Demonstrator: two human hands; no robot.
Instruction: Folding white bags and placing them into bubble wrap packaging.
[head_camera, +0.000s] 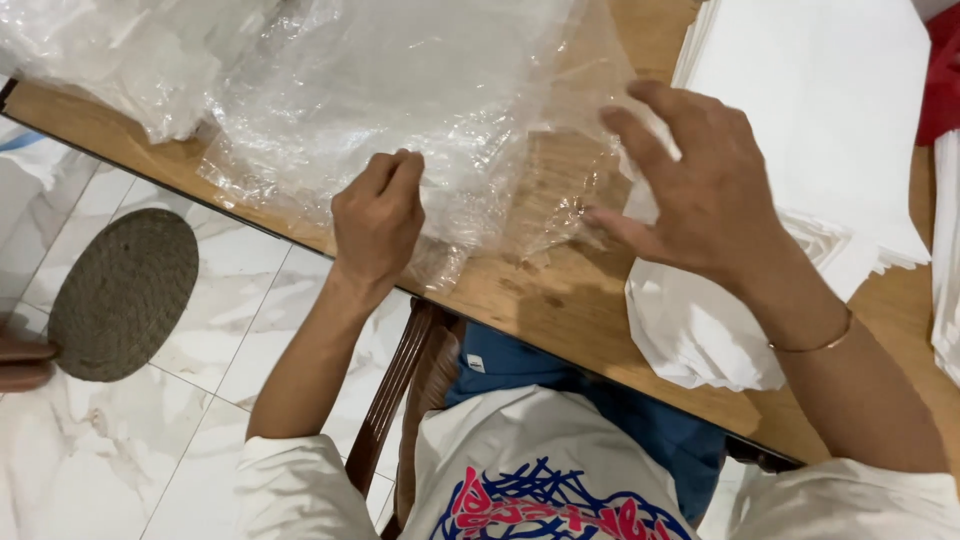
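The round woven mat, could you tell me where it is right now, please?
In the head view, the round woven mat lies on the white marble floor at lower left, beyond the wooden table edge, left of the left hand.

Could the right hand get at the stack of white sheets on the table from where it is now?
Probably yes. The right hand hangs open beside the stack of white sheets, partly over its near edge, with nothing between them. The clear plastic bag lies to its other side, pinched by the left hand.

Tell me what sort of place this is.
Probably a home or small workshop used for hand packing: a wooden table bearing crumpled clear plastic bags and stacked white sheets, over a white marble-tiled floor with a round woven mat.
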